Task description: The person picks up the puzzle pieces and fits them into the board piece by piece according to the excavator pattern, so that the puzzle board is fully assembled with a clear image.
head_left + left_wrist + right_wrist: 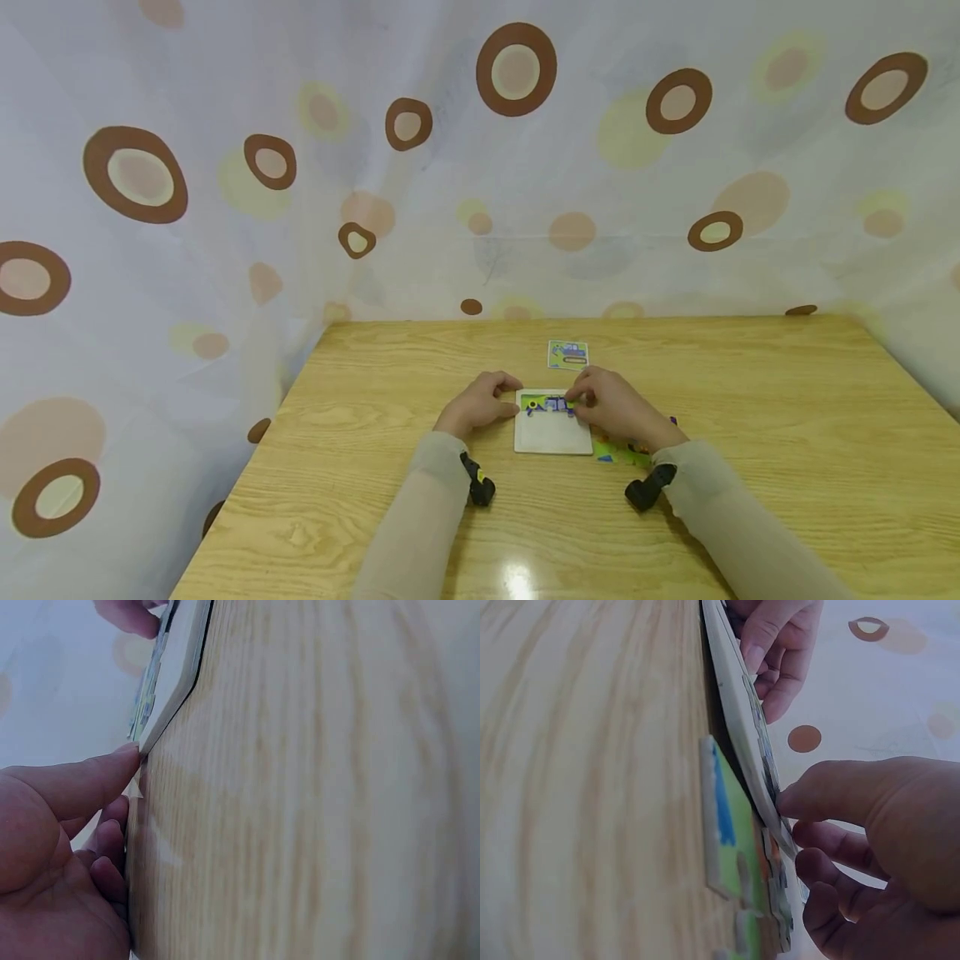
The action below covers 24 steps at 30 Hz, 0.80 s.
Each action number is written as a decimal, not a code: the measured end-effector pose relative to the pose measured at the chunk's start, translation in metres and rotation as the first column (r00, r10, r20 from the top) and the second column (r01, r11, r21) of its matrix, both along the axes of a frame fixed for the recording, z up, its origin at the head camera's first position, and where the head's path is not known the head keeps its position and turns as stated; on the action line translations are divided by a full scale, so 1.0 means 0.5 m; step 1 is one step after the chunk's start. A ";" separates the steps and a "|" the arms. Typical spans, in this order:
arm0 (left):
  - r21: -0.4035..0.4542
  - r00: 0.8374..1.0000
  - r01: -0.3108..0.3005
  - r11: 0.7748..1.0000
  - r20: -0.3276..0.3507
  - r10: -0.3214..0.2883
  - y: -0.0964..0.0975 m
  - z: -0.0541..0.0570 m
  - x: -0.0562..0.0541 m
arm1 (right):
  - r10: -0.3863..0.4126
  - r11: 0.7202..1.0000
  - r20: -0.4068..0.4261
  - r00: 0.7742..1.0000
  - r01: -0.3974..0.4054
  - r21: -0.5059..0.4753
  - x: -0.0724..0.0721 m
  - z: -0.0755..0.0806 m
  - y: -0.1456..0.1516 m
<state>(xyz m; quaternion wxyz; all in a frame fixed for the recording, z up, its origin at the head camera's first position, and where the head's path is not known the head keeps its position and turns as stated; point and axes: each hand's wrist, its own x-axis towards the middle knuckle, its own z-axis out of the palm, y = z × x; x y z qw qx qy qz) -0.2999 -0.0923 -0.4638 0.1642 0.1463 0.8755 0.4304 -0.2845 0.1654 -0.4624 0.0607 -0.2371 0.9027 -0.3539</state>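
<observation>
A white puzzle tray (pixel 553 437) lies on the table, with joined jigsaw pieces (pixel 546 404) of a blue and green picture along its far part. My left hand (pixel 480 403) is at the tray's left edge. In the left wrist view its thumb (pixel 112 774) touches the tray's corner, the other fingers bent below. My right hand (pixel 611 403) pinches a puzzle piece at the right end of the row, largely hidden by the fingers. Its thumb (pixel 817 791) lies at the tray's rim in the right wrist view.
Loose puzzle pieces (pixel 735 825) lie to the right of the tray, partly under my right forearm. Beyond the tray is a small picture card (pixel 567 354) showing a blue digger. A patterned cloth (pixel 573 267) hangs behind the wooden table (pixel 375 492).
</observation>
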 end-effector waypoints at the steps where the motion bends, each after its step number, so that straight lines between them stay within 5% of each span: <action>1: 0.000 1.000 0.001 1.000 0.000 -0.001 0.000 0.000 0.001 | -0.002 1.000 0.000 1.000 0.002 0.000 -0.001 0.000 -0.001; 13: -0.017 1.000 0.018 1.000 -0.018 -0.018 -0.001 0.000 -0.004 | -0.054 0.998 0.070 0.996 0.052 0.028 -0.002 0.006 -0.008; 24: -0.006 1.000 0.001 1.000 0.006 -0.001 0.001 0.001 -0.005 | -0.053 0.998 -0.039 0.998 0.052 -0.026 0.006 0.024 0.031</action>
